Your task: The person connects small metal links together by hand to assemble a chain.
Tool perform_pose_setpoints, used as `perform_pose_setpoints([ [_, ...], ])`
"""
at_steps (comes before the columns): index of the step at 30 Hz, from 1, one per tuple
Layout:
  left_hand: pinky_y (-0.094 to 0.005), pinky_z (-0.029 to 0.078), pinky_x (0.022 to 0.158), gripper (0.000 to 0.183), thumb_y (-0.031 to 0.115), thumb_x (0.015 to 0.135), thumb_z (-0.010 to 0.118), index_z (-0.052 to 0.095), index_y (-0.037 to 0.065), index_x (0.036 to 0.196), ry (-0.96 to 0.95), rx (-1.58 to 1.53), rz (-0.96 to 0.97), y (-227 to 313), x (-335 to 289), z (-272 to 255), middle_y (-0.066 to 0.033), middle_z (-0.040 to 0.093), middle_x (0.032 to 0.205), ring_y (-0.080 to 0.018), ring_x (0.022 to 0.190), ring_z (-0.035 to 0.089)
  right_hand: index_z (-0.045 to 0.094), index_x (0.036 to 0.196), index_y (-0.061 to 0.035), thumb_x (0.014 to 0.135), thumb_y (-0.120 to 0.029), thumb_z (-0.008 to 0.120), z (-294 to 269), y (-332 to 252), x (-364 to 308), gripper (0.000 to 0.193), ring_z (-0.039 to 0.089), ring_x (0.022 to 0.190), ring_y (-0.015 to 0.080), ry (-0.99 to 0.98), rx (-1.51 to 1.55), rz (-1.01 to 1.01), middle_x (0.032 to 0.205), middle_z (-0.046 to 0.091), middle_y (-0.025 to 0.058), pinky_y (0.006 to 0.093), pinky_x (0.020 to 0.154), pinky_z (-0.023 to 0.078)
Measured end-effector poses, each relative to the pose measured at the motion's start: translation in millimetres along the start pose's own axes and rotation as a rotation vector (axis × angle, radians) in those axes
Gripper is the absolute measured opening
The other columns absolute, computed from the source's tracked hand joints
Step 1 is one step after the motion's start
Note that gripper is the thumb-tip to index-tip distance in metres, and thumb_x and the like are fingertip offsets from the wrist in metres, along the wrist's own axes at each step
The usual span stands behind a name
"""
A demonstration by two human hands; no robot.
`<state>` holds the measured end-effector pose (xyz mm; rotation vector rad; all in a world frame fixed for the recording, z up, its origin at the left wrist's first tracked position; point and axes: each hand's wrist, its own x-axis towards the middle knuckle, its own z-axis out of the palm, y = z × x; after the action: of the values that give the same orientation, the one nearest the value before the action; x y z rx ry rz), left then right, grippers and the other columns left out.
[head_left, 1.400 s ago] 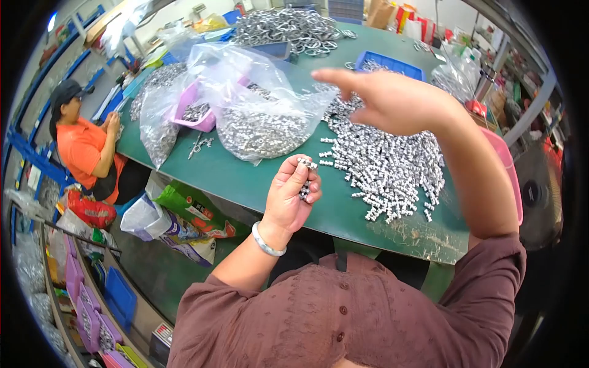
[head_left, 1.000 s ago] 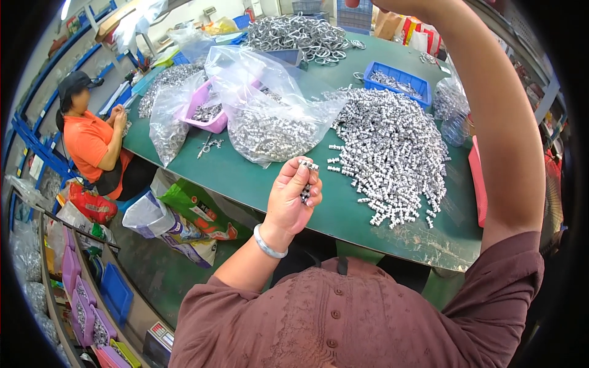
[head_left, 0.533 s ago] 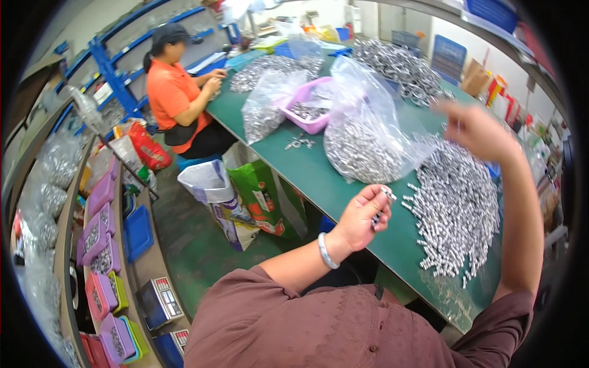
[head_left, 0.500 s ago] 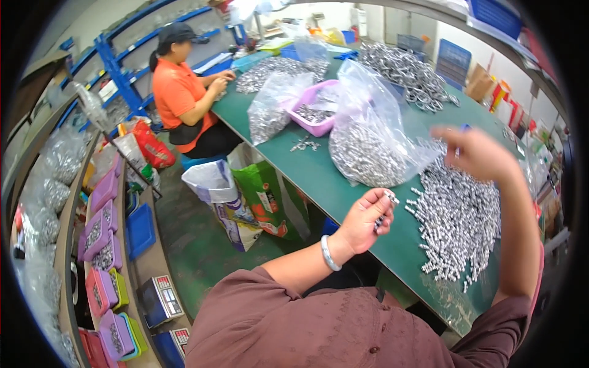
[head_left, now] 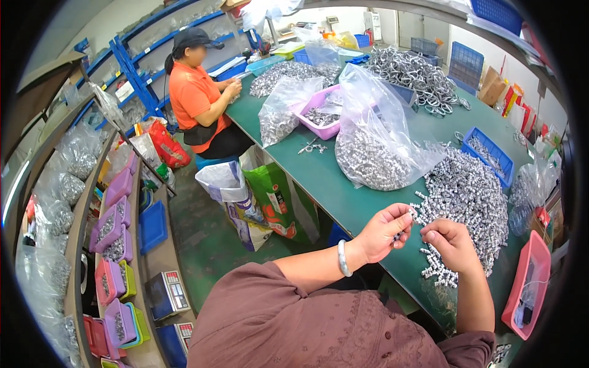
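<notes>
Lowered right fingers (head_left: 439, 240), curled beside fitting (head_left: 414, 214)

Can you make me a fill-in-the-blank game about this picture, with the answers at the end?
1. The left hand has a pale bracelet around its ____.
2. The tray just behind the big silver pile is coloured ____.
3. The other person's shirt is coloured ____.
4. The top of the table is coloured ____.

Missing words: wrist; blue; orange; green.
</notes>
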<state>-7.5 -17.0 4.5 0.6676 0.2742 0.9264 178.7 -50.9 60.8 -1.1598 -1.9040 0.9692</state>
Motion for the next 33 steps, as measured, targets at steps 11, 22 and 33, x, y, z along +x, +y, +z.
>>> perform_pose_setpoints([
  [11, -0.0159, 0.033, 0.045, 0.01, 0.018, 0.087, 0.054, 0.052, 0.01, 0.092, -0.065, 0.191, -0.058, -19, 7, 16, 0.0028, 0.05, 0.073, -0.0043, 0.058, 0.045, 0.06, 0.075, 0.0001, 0.083, -0.013, 0.056, -3, 21, -24, 0.016, 0.051, 0.063, 0.0079, 0.067, 0.276, 0.077, 0.068, 0.058, 0.0028, 0.0215, 0.056, 0.04],
  [22, -0.0155, 0.033, 0.045, 0.011, 0.018, 0.087, 0.054, 0.053, 0.009, 0.092, -0.05, 0.194, -0.096, -22, 9, 7, 0.0029, 0.051, 0.072, -0.0038, 0.059, 0.044, 0.059, 0.081, 0.0007, 0.083, -0.008, 0.053, 1, 33, -21, 0.01, 0.052, 0.064, 0.008, 0.021, 0.348, 0.141, 0.071, 0.058, 0.0035, 0.0213, 0.059, 0.042],
  [33, -0.0159, 0.031, 0.045, 0.009, 0.016, 0.086, 0.054, 0.052, 0.009, 0.091, 0.168, 0.238, -0.087, -7, 14, -71, 0.0023, 0.047, 0.069, -0.0052, 0.057, 0.041, 0.035, 0.131, -0.0072, 0.068, 0.014, 0.033, -65, -77, 75, 0.066, 0.048, 0.067, 0.0084, 0.121, -0.051, -0.236, 0.076, 0.054, 0.0054, 0.0206, 0.063, 0.041],
])
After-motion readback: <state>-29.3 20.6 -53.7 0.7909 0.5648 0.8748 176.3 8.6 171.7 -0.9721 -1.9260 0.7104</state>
